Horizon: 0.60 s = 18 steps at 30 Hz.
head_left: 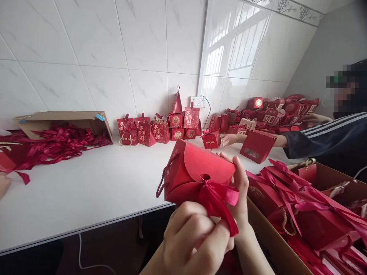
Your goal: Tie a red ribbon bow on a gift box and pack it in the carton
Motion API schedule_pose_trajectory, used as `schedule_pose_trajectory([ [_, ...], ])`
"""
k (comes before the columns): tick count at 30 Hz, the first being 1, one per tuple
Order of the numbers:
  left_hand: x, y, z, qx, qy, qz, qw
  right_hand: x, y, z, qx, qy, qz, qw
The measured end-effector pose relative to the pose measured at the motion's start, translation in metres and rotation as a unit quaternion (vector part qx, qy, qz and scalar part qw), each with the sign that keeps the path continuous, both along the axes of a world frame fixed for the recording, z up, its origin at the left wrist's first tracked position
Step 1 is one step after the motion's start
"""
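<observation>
A red gift box (197, 168) with a rounded flap and a twisted cord handle (163, 179) is held tilted above the table's front edge. A glossy red ribbon (220, 204) is tied at its slot in a loop with a hanging tail. My left hand (197, 233) is curled below the box, its fingers closed on the ribbon. Along the box's right side, my right hand (241, 191) grips it with fingers behind the upper edge. My right hand's lower fingers are partly hidden by the ribbon and my left hand.
A carton (65, 118) with loose red ribbons (69, 139) lies on the white table (86, 191) at left. Small red boxes (146, 130) stand by the wall. At right, a co-worker's arm (323, 133) reaches among piled boxes, behind a carton (272, 229) of ribboned boxes.
</observation>
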State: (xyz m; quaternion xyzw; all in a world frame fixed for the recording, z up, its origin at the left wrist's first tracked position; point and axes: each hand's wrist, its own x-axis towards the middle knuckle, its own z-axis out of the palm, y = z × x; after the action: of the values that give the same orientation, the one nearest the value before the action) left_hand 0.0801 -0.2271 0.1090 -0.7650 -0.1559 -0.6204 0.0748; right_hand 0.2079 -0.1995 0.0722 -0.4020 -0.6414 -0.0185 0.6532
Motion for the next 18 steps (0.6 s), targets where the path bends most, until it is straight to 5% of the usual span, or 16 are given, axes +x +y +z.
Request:
schedule_pose_trajectory([
  [18, 0.007, -0.012, 0.003, -0.013, -0.032, -0.013, 0.999, 0.001, -0.013, 0.007, 0.008, -0.006, -0.009, 1.000],
])
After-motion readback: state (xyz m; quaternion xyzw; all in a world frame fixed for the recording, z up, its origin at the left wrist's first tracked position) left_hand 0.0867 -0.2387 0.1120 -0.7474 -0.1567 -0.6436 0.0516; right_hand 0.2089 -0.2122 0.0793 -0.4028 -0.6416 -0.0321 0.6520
